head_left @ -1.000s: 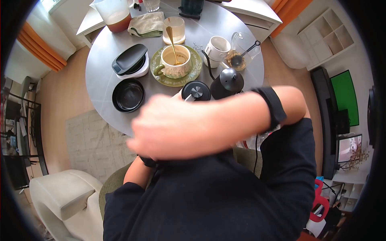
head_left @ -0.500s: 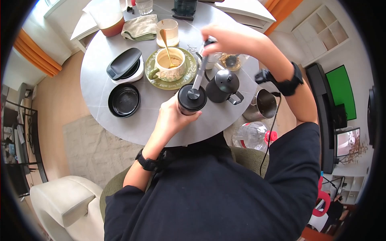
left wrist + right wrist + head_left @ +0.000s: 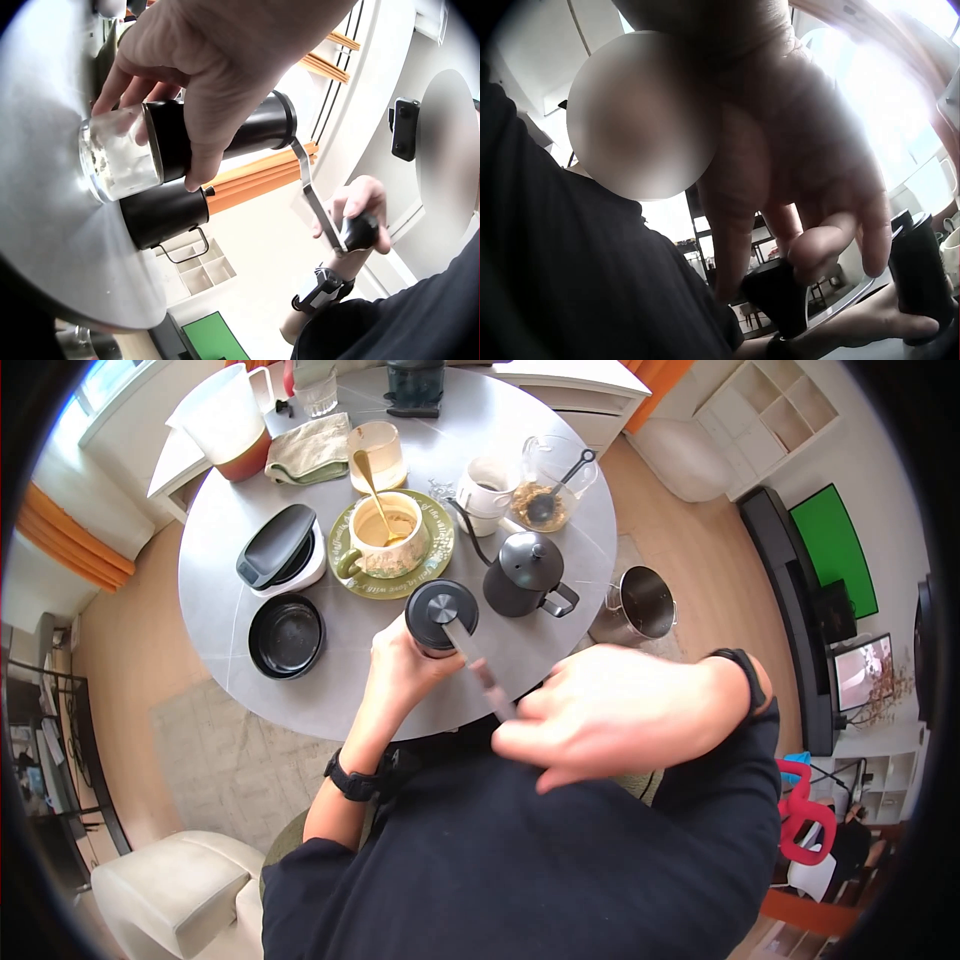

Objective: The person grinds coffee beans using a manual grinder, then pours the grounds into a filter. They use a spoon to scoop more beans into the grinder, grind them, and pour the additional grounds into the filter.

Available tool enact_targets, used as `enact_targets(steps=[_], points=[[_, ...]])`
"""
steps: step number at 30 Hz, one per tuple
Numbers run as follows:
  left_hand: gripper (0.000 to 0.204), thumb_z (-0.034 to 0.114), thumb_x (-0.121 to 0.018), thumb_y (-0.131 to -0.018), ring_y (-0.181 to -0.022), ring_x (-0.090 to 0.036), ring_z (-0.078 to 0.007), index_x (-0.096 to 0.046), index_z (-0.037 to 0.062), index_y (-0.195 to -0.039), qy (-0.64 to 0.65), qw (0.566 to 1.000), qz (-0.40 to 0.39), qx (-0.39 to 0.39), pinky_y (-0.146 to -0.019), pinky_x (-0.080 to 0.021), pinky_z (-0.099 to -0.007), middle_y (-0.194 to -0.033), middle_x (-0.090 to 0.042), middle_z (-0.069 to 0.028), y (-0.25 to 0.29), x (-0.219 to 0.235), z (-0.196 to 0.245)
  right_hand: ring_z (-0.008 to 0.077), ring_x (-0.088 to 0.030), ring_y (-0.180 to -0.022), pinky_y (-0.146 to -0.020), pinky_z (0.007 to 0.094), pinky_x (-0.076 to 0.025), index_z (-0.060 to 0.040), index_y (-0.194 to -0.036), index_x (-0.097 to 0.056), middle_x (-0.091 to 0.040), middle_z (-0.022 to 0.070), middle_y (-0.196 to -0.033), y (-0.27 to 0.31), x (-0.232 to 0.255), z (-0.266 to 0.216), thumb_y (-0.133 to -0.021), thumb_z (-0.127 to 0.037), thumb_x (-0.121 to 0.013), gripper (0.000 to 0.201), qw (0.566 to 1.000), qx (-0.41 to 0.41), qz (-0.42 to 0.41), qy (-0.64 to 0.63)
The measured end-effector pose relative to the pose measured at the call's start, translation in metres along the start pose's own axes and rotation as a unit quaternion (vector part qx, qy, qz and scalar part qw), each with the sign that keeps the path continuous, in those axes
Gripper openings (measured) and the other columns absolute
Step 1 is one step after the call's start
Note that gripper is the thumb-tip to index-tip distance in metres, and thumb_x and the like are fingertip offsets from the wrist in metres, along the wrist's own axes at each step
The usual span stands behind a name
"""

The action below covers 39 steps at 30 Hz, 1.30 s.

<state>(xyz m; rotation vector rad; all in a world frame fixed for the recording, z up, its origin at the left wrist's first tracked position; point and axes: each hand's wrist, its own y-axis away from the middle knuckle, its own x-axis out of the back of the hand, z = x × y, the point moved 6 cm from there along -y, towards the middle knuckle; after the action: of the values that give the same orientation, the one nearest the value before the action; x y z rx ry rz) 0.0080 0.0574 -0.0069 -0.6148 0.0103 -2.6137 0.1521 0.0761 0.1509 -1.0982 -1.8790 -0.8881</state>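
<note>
My left hand (image 3: 397, 665) grips the black body of a hand coffee grinder (image 3: 425, 600) near the front of the round table. In the left wrist view its clear glass base (image 3: 124, 154) stands on the tabletop, holding some pale bits, with my fingers overlapping it. A flat metal crank (image 3: 480, 675) sticks out of the grinder's top towards my body. My right hand (image 3: 625, 710), slightly blurred, holds the black knob (image 3: 361, 231) at the crank's end. Just right of the grinder stands a black gooseneck kettle (image 3: 525, 575).
Behind the grinder, a mug (image 3: 390, 565) with a gold spoon (image 3: 367, 475) sits on a green plate (image 3: 438, 525). Left are a black bowl (image 3: 287, 638) and a grey-topped white scale (image 3: 280, 550). White cups (image 3: 483, 505) and a glass jug (image 3: 555, 465) with a black scoop stand back right.
My right hand has swung the crank round, from over my front to the far side by the cups and back near my body. The left hand keeps its grip on the grinder.
</note>
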Motion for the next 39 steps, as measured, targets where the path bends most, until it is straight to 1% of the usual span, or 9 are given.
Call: enact_targets(steps=[4, 8, 9, 12, 16, 27, 36, 37, 39], points=[[0.033, 0.014, -0.084, -0.065, -0.07, -0.066, -0.0216, -0.063, 0.0023, -0.088, 0.007, 0.999, 0.018, -0.04, -0.066, -0.053, -0.0332, -0.078, -0.068, -0.0114, 0.002, -0.001, 0.004, 0.0215, -0.059, -0.053, -0.05, 0.0365, -0.047, -0.0045, -0.073, -0.046, -0.049, 0.0054, -0.059, -0.051, -0.011, -0.027, -0.07, -0.013, -0.064, 0.02, 0.975, 0.122, 0.115, 0.146], [0.026, 0.014, -0.079, -0.072, -0.068, -0.057, -0.0129, -0.059, 0.0034, -0.084, 0.05, 0.997, -0.032, 0.051, -0.064, -0.048, -0.0303, -0.074, -0.064, -0.0048, 0.007, 0.0, 0.008, 0.0378, -0.06, -0.054, -0.055, 0.0571, -0.047, -0.0012, -0.067, -0.059, -0.06, 0.0177, -0.06, -0.112, -0.016, -0.022, -0.065, -0.011, -0.065, 0.012, 0.956, 0.067, 0.156, 0.238], [0.022, 0.016, -0.075, -0.078, -0.071, -0.058, -0.0135, -0.06, 0.0036, -0.089, 0.068, 0.996, -0.036, 0.041, -0.066, -0.048, -0.0308, -0.08, -0.065, -0.0046, 0.01, 0.002, 0.012, 0.0373, -0.062, -0.057, -0.056, 0.0557, -0.049, -0.0028, -0.065, -0.062, -0.062, 0.0165, -0.061, -0.145, -0.013, -0.018, -0.063, -0.01, -0.067, 0.01, 0.882, -0.04, 0.208, 0.42], [0.03, 0.019, -0.077, -0.077, -0.084, -0.062, -0.016, -0.063, 0.0012, -0.097, 0.022, 0.999, -0.028, 0.003, -0.076, -0.049, -0.0315, -0.09, -0.068, -0.0081, 0.005, -0.007, 0.0, 0.0289, -0.068, -0.066, -0.053, 0.04, -0.054, -0.0059, -0.067, -0.067, -0.066, 0.0122, -0.066, -0.157, 0.018, -0.007, -0.063, -0.013, -0.071, 0.009, 0.965, 0.111, 0.081, 0.221], [0.033, 0.019, -0.082, -0.07, -0.078, -0.067, -0.0145, -0.067, -0.0012, -0.091, -0.013, 0.999, 0.004, -0.029, -0.074, -0.052, -0.0302, -0.083, -0.07, -0.0092, 0.001, -0.001, 0.004, 0.03, -0.068, -0.074, -0.06, 0.0398, -0.055, -0.0072, -0.086, -0.063, -0.066, 0.0108, -0.076, -0.174, 0.047, 0.048, -0.078, -0.028, -0.071, 0.024, 0.975, 0.014, 0.09, 0.204], [0.025, 0.013, -0.083, -0.066, -0.067, -0.064, -0.0104, -0.066, 0.0009, -0.079, 0.016, 0.999, 0.026, -0.013, -0.069, -0.053, -0.0287, -0.072, -0.069, -0.005, 0.003, 0.001, 0.006, 0.0341, -0.061, -0.088, -0.076, 0.0432, -0.048, -0.0067, -0.102, -0.057, -0.063, 0.013, -0.088, -0.057, 0.077, 0.158, -0.08, -0.024, -0.071, 0.031, 0.915, -0.098, 0.269, 0.285], [0.045, 0.015, -0.083, -0.065, -0.084, -0.068, -0.0206, -0.063, 0.0033, -0.104, 0.023, 1.0, -0.001, -0.004, -0.079, -0.053, -0.0336, -0.093, -0.069, -0.0117, 0.003, 0.001, 0.003, 0.0293, -0.06, -0.064, -0.06, 0.0383, -0.047, -0.0075, -0.093, -0.058, -0.057, 0.0097, -0.065, 0.048, 0.043, 0.086, -0.063, -0.015, -0.078, 0.036, 0.954, -0.265, 0.113, 0.083], [0.046, 0.016, -0.083, -0.065, -0.085, -0.068, -0.0207, -0.063, 0.0033, -0.104, 0.023, 1.0, -0.001, -0.007, -0.079, -0.053, -0.0337, -0.093, -0.069, -0.0117, 0.003, 0.001, 0.003, 0.0342, -0.064, -0.079, -0.068, 0.0423, -0.049, -0.0068, -0.093, -0.06, -0.065, 0.0119, -0.078, 0.049, 0.038, 0.069, -0.066, -0.014, -0.077, 0.033, 0.947, -0.315, 0.055, 0.016], [0.045, 0.016, -0.083, -0.065, -0.084, -0.068, -0.0213, -0.063, 0.0033, -0.104, 0.019, 1.0, -0.003, 0.002, -0.079, -0.053, -0.0339, -0.092, -0.069, -0.012, 0.002, 0.0, 0.001, 0.0348, -0.062, -0.077, -0.066, 0.044, -0.049, -0.0079, -0.098, -0.053, -0.062, 0.0119, -0.077, 0.044, 0.02, 0.043, -0.067, -0.017, -0.078, 0.041, 0.976, -0.213, 0.031, 0.031]])
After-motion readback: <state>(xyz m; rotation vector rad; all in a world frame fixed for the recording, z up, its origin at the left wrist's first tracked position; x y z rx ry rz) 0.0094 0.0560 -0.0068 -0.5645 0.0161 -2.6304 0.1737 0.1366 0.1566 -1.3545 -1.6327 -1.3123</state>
